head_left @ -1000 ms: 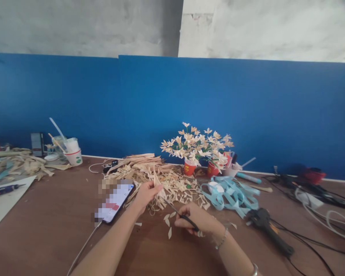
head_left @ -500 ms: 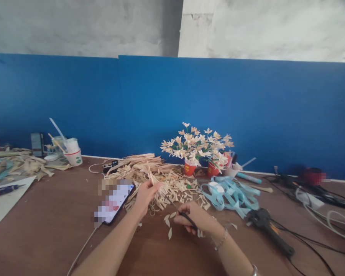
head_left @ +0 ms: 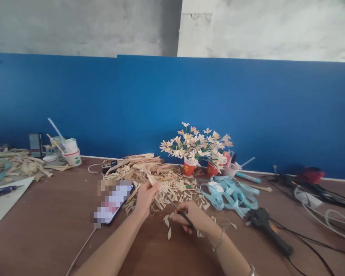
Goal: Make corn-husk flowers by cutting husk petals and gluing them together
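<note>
My left hand (head_left: 146, 196) is closed in a pinch on a pale, dried husk strip (head_left: 150, 177), which points up and away from my fingers. Lower and to the right, my right hand (head_left: 189, 217) is wrapped round a pair of dark-handled scissors (head_left: 185, 219), the blades aimed up and left toward my left hand. Beyond both hands spreads a heap of dried husk strips and scraps (head_left: 175, 188). Several cut petal-shaped pieces (head_left: 169, 233) lie on the brown table just left of the scissors.
A phone (head_left: 114, 203) with a cable lies left of my left arm. Behind the heap, husk flowers (head_left: 195, 143) stand in red paper cups (head_left: 189, 168). Rightward are blue ribbon (head_left: 232, 197), a black glue gun (head_left: 268, 230) and cables. A white cup (head_left: 73, 157) stands back left.
Almost nothing differs. The whole view has shifted very slightly, and both hands keep their places with the husk strip and the scissors.
</note>
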Demonstrator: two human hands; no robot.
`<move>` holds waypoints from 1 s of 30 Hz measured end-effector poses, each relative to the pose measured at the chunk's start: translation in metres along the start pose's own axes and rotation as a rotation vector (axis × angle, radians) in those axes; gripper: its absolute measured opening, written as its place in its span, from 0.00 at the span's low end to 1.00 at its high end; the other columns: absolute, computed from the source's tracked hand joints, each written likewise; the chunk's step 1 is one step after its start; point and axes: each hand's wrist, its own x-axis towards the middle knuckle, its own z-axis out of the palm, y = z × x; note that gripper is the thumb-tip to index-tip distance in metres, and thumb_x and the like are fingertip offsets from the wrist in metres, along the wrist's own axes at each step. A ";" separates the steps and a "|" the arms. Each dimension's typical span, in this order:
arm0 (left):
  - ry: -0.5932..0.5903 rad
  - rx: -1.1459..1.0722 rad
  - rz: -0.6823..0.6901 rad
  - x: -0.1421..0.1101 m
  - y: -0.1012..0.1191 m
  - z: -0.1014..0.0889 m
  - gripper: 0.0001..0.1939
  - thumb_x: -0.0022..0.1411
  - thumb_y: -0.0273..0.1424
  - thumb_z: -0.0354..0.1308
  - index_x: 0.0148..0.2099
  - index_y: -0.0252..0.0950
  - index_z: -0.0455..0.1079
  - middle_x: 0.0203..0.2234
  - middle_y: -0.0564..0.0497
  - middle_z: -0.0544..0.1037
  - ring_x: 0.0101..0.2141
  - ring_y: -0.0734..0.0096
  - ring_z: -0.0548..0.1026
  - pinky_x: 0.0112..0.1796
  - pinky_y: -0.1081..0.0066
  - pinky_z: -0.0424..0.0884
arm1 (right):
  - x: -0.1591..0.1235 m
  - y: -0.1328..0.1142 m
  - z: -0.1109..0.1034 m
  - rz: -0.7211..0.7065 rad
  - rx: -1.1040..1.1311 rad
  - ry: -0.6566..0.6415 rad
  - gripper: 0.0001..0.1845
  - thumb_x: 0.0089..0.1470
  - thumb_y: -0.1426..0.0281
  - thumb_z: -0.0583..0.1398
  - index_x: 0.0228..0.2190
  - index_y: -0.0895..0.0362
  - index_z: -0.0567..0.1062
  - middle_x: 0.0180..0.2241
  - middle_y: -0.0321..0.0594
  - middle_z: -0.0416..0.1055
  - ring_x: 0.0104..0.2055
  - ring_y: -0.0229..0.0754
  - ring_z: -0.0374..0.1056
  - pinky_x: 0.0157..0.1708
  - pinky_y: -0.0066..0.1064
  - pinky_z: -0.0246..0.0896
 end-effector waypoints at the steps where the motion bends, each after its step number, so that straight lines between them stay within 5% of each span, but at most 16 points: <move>1: 0.010 -0.007 0.000 0.000 -0.001 0.001 0.18 0.41 0.41 0.64 0.22 0.34 0.62 0.08 0.64 0.55 0.12 0.86 0.49 0.15 0.79 0.41 | 0.001 0.001 0.000 -0.002 0.003 0.002 0.16 0.43 0.58 0.59 0.24 0.60 0.71 0.11 0.28 0.62 0.11 0.29 0.56 0.11 0.18 0.48; 30: -0.004 -0.012 -0.063 0.002 -0.010 0.000 0.17 0.45 0.39 0.62 0.22 0.34 0.60 0.07 0.62 0.58 0.11 0.86 0.52 0.14 0.81 0.43 | 0.000 -0.005 -0.001 0.027 0.022 -0.013 0.15 0.43 0.59 0.60 0.24 0.60 0.71 0.11 0.28 0.63 0.10 0.29 0.55 0.10 0.19 0.48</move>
